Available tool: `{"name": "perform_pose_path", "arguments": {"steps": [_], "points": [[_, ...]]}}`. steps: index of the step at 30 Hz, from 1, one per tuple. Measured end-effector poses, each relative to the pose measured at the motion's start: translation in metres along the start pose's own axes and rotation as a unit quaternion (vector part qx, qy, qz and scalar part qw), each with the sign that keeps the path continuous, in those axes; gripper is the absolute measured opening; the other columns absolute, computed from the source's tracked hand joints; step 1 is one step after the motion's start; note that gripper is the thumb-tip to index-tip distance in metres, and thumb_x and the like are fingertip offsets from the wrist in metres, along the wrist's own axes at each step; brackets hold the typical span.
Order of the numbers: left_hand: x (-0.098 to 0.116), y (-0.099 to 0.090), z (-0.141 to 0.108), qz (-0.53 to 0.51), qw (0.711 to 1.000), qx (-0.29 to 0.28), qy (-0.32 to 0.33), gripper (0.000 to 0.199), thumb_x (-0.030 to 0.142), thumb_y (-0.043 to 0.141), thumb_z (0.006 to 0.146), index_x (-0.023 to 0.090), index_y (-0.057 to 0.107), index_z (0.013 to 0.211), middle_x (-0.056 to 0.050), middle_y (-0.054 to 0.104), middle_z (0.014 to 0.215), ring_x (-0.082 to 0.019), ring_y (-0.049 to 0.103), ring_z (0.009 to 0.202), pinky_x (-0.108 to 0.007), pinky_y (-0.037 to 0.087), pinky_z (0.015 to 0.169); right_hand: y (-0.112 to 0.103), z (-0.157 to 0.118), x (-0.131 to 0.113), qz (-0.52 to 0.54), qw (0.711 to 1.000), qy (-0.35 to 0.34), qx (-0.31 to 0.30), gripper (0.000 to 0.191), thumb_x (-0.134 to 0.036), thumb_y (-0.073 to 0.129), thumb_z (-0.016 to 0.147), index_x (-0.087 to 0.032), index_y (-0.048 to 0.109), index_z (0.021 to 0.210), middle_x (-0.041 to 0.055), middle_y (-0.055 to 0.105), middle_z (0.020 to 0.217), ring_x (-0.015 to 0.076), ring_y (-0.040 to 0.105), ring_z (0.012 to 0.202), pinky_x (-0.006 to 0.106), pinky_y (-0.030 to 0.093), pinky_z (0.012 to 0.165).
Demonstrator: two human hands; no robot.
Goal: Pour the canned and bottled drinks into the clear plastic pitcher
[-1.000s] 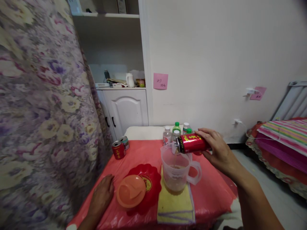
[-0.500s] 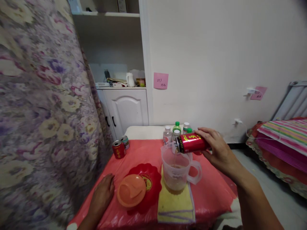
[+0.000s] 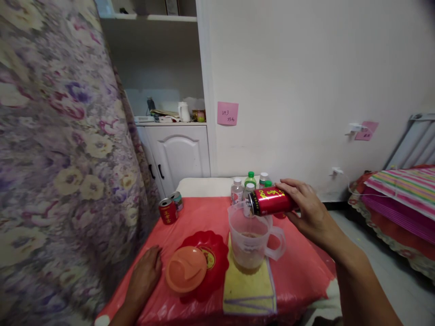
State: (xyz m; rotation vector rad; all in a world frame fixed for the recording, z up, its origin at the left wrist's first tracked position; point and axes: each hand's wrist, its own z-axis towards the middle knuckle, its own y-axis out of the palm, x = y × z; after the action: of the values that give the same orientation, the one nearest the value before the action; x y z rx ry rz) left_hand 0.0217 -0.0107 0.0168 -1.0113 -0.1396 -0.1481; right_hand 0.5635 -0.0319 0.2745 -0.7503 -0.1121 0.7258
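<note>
My right hand [image 3: 307, 210] is closed around a red drink can [image 3: 273, 200], tipped on its side with its mouth to the left. A thin stream of brownish liquid runs from the can into a clear plastic measuring jug [image 3: 249, 246], whose handle points right. Some liquid lies in the jug's bottom. Under the jug is a folded yellow cloth [image 3: 249, 292]. My left hand [image 3: 144, 271] rests on the table's left edge, its fingers stretched out and holding nothing. Close to it, an orange bowl [image 3: 186, 270] sits on a red scalloped plate [image 3: 217, 271].
Several bottles [image 3: 237, 191] stand behind the jug. At the table's left back are an upright red can [image 3: 167, 212] and a teal can [image 3: 177, 200]. A floral curtain [image 3: 68, 181] hangs on the left, and a bed [image 3: 401, 203] is at the right.
The can stays tilted over the jug with liquid still flowing. Both hands hold nearly the same place; the view has shifted very slightly.
</note>
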Motion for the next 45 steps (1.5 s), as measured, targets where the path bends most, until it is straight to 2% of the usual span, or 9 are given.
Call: {"name": "perform_pose_path", "arguments": {"steps": [23, 32, 38, 45], "points": [[0.0046, -0.0045, 0.0018, -0.001, 1.000, 0.005, -0.002, 0.041, 0.033, 0.040, 0.090, 0.014, 0.067, 0.114, -0.017, 0.075, 0.121, -0.028, 0.071, 0.113, -0.042, 0.054, 0.103, 0.0013, -0.0005, 0.0005, -0.011, 1.000, -0.004, -0.011, 0.072, -0.004, 0.054, 0.086, -0.036, 0.038, 0.148, 0.0104, 0.051, 0.144, 0.0309, 0.051, 0.130, 0.057, 0.048, 0.108], [0.0065, -0.0059, 0.0015, -0.008, 1.000, 0.008, 0.000, 0.039, 0.033, 0.041, 0.090, 0.016, 0.066, 0.114, -0.017, 0.075, 0.122, -0.029, 0.071, 0.113, -0.042, 0.054, 0.103, 0.0025, -0.0002, -0.0006, -0.015, 1.000, -0.006, -0.013, 0.074, -0.004, 0.053, 0.086, -0.038, 0.037, 0.149, 0.0106, 0.051, 0.145, 0.0317, 0.051, 0.130, 0.059, 0.049, 0.108], [0.0066, -0.0056, 0.0010, -0.009, 1.000, 0.007, -0.006, 0.039, 0.034, 0.041, 0.090, 0.017, 0.065, 0.116, -0.016, 0.074, 0.123, -0.028, 0.070, 0.114, -0.042, 0.053, 0.104, 0.0032, -0.0003, -0.0031, -0.014, 1.000, -0.002, -0.022, 0.070, -0.003, 0.051, 0.089, -0.037, 0.037, 0.149, 0.0100, 0.049, 0.145, 0.0295, 0.049, 0.132, 0.056, 0.049, 0.109], [0.0088, -0.0068, 0.0020, -0.013, 1.000, 0.011, -0.009, 0.038, 0.035, 0.040, 0.090, 0.018, 0.066, 0.113, -0.015, 0.075, 0.121, -0.028, 0.071, 0.113, -0.041, 0.053, 0.103, 0.0038, 0.0001, -0.0031, -0.015, 1.000, -0.002, -0.026, 0.070, -0.005, 0.050, 0.091, -0.039, 0.035, 0.149, 0.0094, 0.049, 0.145, 0.0305, 0.050, 0.131, 0.060, 0.049, 0.108]]}}
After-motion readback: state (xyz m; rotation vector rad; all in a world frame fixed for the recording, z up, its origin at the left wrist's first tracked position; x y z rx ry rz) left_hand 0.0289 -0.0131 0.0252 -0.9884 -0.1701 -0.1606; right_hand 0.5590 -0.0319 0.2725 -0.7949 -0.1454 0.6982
